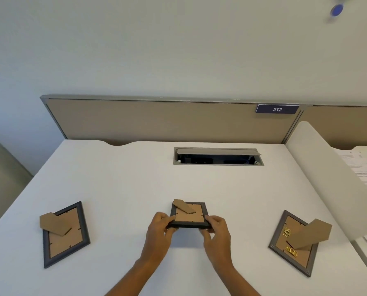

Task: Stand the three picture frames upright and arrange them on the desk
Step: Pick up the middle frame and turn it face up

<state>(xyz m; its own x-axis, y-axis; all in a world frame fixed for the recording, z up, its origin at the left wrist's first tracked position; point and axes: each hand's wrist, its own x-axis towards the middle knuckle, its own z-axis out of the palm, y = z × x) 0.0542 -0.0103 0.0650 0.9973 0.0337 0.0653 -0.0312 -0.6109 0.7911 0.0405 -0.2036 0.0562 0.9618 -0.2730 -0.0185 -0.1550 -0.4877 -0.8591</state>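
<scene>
Item: middle frame [189, 216], face down, table [125, 178] centre. My left hand [160, 228] and right hand [215, 228] each had a closed grip on its near corners. Left frame [65, 236] and right frame [296, 244] lay flat, well apart.

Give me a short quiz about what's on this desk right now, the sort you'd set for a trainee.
1. True or false: all three picture frames lie with their cardboard backs facing up.
2. Which frame do the left hand and right hand grip? A) left frame B) middle frame C) right frame
3. Fill in: the blue sign on the partition reads ___.

Key
1. True. Each shows its brown back and easel leg, and none stands upright yet.
2. B. Both hands pinch its near edge, one at each corner, and that edge looks slightly raised.
3. 212
</scene>
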